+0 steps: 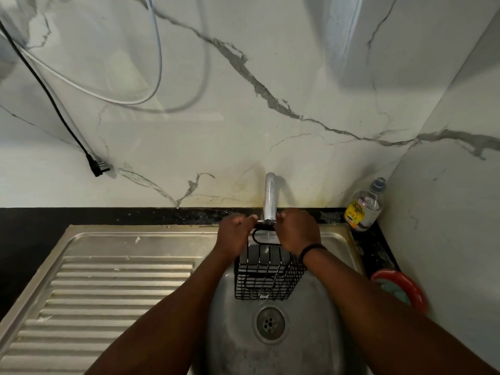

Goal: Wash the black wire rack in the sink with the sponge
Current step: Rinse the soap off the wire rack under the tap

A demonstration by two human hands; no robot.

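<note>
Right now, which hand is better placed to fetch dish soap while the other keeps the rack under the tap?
Right. The right hand sits nearer the soap bottle; the left hand also grips the black wire rack.

Bottle [364, 205] by wall corner: yellow label with small red-and-white mark, print too blurred to read; possibly brand logo.

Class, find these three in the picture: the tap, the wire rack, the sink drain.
tap [269, 197], head view, on its spout.
wire rack [266, 277], head view, on its mesh front.
sink drain [269, 323], head view, on the strainer.
</note>
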